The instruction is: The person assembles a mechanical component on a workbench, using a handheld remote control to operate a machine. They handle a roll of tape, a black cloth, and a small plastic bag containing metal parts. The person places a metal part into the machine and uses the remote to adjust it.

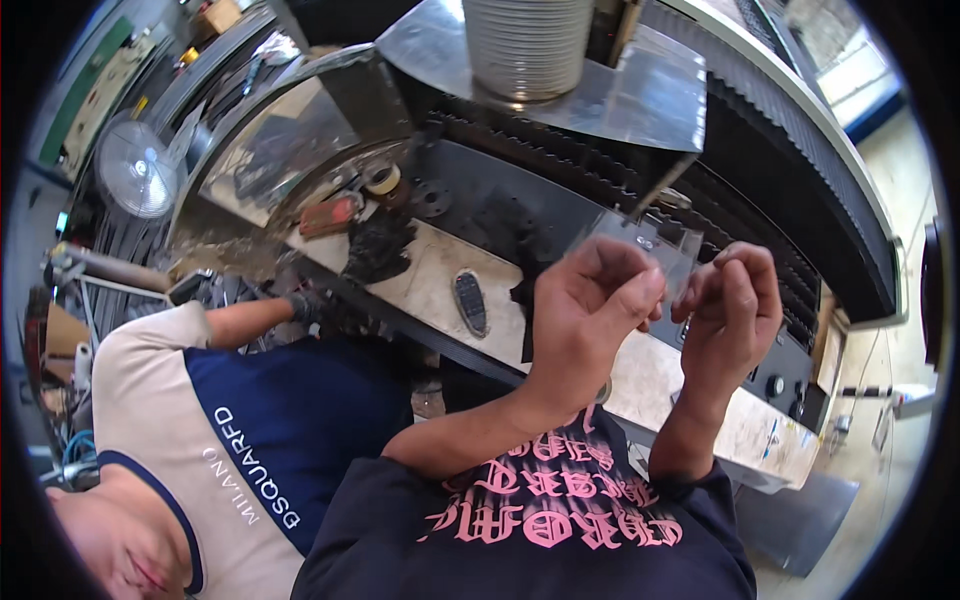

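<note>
One clear sheet (677,256) between both grips (600,305) (735,300)

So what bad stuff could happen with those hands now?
The clear thing, seemingly pinched in the left hand, might slip and fall. Also, both hands are bare, so the left or the right hand could get scratched if it bumped the corner of the metal sheet.

On the worktop (432,262), seemingly a remote (470,303); rightward, the left hand (600,305).
</note>
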{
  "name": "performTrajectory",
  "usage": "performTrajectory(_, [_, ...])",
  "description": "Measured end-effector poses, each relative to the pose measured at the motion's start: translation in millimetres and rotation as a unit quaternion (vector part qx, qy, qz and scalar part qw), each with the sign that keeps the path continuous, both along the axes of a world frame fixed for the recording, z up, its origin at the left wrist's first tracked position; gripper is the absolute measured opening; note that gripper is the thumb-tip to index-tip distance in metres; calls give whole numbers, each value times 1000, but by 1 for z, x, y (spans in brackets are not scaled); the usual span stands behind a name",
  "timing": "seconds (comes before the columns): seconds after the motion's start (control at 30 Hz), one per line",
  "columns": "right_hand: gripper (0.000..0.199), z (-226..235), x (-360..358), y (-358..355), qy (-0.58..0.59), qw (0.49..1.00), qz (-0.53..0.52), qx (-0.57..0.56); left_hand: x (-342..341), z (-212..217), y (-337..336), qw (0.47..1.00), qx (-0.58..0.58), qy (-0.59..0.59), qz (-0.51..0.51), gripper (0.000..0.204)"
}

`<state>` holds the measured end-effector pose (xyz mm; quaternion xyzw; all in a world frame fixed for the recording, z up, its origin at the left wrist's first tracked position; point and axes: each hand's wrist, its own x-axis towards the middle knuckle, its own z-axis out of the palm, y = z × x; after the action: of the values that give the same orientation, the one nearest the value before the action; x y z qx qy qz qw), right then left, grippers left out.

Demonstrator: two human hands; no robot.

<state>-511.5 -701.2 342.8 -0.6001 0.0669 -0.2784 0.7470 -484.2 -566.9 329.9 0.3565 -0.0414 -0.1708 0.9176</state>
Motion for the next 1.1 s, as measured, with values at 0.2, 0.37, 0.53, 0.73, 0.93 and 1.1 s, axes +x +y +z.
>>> performTrajectory(0.2, [11, -84, 25, 2, 231, 968, 83, -58, -14, -81, 34, 988, 73, 135, 17, 9])
performTrajectory(0.37, [14, -199, 84, 36, 317, 917, 201, -137, -7, -112, 61, 974, 91, 195, 71, 9])
performTrajectory(0.53, [30, -325, 164, 130, 285, 783, 367, -413, 19, -109, 118, 959, 105, 209, 158, 10])
performTrajectory(0.73, [57, -404, 217, 204, 205, 634, 428, -611, 50, -95, 173, 947, 150, 182, 219, 10])
performTrajectory(0.93, [18, -417, 184, 199, 89, 602, 427, -669, 53, -99, 228, 912, 154, 210, 318, 9])
performTrajectory(1.1, [17, -393, 198, 121, 211, 659, 356, -628, 103, -109, 225, 913, 123, 202, 333, 6])
